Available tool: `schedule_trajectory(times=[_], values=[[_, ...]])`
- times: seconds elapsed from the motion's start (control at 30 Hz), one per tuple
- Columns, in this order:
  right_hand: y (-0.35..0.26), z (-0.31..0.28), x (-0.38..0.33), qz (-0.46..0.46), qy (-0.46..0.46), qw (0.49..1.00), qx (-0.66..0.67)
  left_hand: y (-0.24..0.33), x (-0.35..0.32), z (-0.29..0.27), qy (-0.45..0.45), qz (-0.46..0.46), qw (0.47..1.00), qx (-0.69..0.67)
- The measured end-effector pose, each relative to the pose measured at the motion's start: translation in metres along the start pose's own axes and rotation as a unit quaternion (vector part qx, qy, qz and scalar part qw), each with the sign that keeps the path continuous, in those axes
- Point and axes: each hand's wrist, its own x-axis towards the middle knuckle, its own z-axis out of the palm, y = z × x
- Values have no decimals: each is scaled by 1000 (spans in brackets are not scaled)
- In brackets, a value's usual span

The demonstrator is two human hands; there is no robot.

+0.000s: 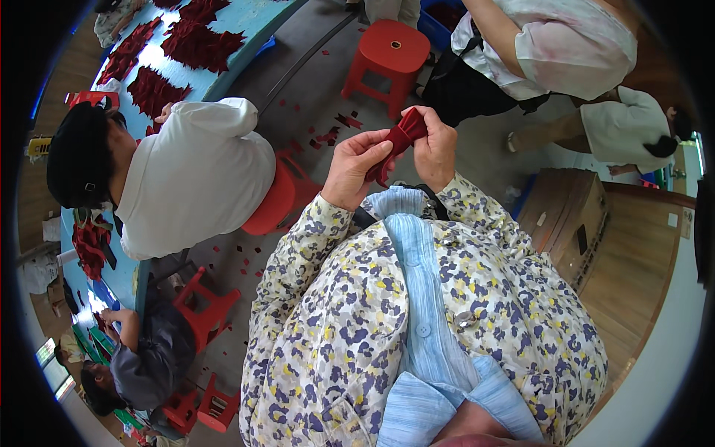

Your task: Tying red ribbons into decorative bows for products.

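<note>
A dark red fabric bow (404,132) is held up in front of my chest, between my two hands. My left hand (360,165) grips its lower left part, with the thumb laid along the cloth and a pointed tail hanging below. On the other side, my right hand (435,146) pinches the upper right loop between thumb and fingers. Gathered folds show at the middle of the bow. The fingertips behind the cloth are partly hidden.
Leftward, a person in a white shirt (195,175) sits at a light blue table (212,88) bearing piles of dark red cloth pieces (199,45). A red stool (389,54) stands ahead, with scraps on the floor. Cardboard boxes (564,212) are at right; other people are around.
</note>
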Motion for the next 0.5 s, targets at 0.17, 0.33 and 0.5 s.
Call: schedule_trajectory(times=[0.17, 0.33, 0.5], values=[[-5, 0, 0, 51, 26, 998, 39, -2, -1, 9, 21, 54, 997, 42], [-4, 2, -2, 58, 19, 998, 36, -5, -7, 14, 36, 69, 996, 40], [-2, 3, -7, 28, 31, 998, 36, -6, -11, 9, 31, 55, 995, 80]])
